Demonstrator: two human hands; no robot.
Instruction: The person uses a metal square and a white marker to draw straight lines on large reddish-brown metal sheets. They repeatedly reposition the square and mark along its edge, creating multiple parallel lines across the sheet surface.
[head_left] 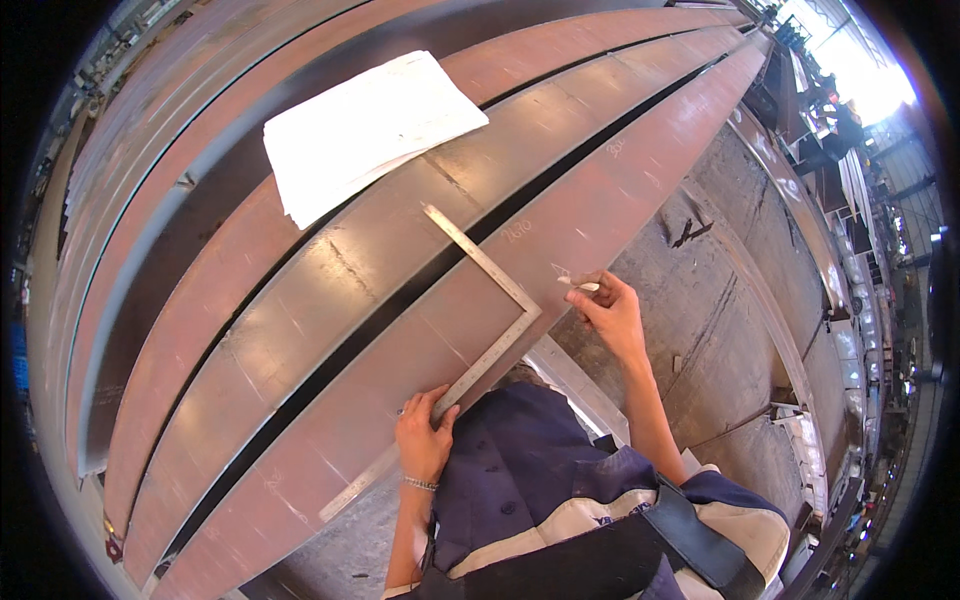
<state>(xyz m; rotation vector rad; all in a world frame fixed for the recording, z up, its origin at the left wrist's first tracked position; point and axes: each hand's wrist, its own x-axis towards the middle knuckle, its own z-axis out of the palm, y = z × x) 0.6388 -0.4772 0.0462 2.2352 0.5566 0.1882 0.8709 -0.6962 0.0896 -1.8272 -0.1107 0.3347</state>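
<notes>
A flat L-shaped steel square (487,352) lies on the nearest reddish-brown steel beam (400,400). One arm of it reaches across the dark gap onto the second beam (350,265). My left hand (424,432) is closed around the near end of its other arm, by the beam's front edge. To the right, my right hand (612,312) pinches a short white chalk stick (583,286) just over the same beam. Pale chalk marks, strokes and figures show on the steel near the chalk and farther along.
A stack of white paper sheets (370,130) rests across the farther beams. More long steel plates (160,180) lie at the far left. Beyond the beam on the right is a grey floor (700,350) with dark metal scraps (692,232) and a long steel strip (760,270).
</notes>
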